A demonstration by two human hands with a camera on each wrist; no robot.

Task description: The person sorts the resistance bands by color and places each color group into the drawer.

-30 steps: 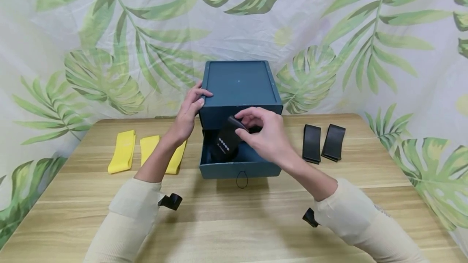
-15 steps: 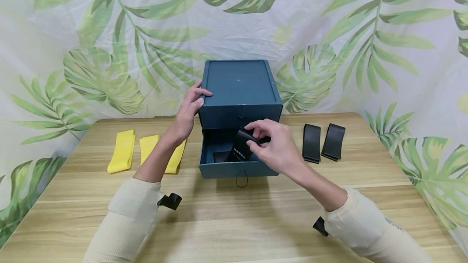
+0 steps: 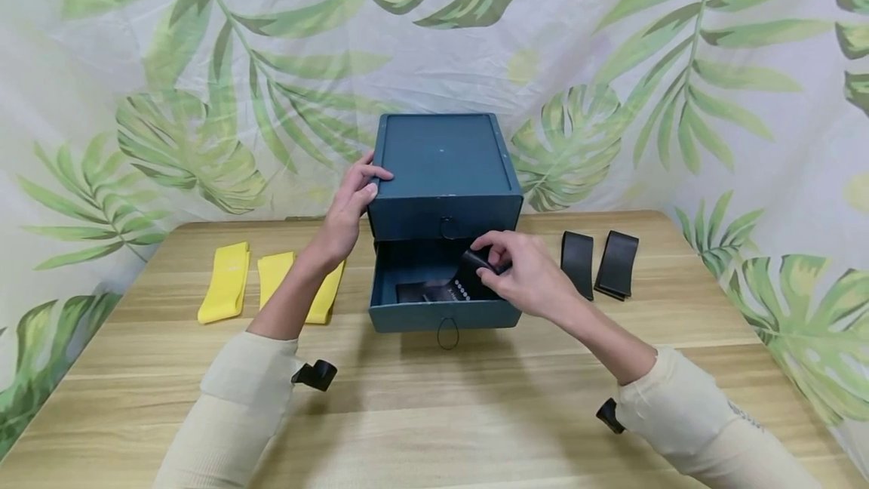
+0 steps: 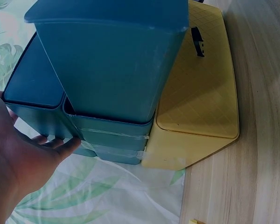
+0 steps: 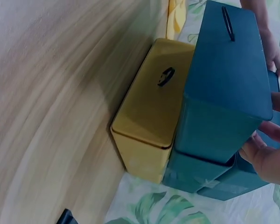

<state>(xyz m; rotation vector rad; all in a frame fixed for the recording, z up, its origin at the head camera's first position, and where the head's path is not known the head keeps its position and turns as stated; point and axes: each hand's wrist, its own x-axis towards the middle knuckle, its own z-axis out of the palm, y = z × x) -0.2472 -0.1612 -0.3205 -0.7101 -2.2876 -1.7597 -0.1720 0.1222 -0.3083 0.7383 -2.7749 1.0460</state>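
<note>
Right hand (image 3: 526,274): thumb and fingers clamped on the top fold of a black band (image 3: 471,274), pinch clear in head view. Band is at its fingertips, sloping down-left into the pulled-out blue drawer (image 3: 444,317); printed marks face up. More dark material (image 3: 414,291) lies left of the pinch on the drawer floor; can't tell if it's the same band or another.

Left hand (image 3: 346,210): fingers apart, not wrapped round anything, resting against the near-left edge of the blue cabinet (image 3: 441,153). Left wrist view adds the fingers along the cabinet side and clear tape (image 4: 114,133) to their right, across the blue side wall.

Only the wrist views show a yellow drawer (image 5: 147,98) below the blue one, with a dark pull loop (image 5: 166,77); it sits under both hands and is hidden from the head camera. The drawer wall blocks the band in right wrist view, so no pinch detail there.

Head view only: two folded black strips (image 3: 577,264) on the wooden table (image 3: 434,421), right of the right hand. Three folded yellow strips (image 3: 224,283) lie left of and nearer than the left hand, its forearm crossing part of them.
</note>
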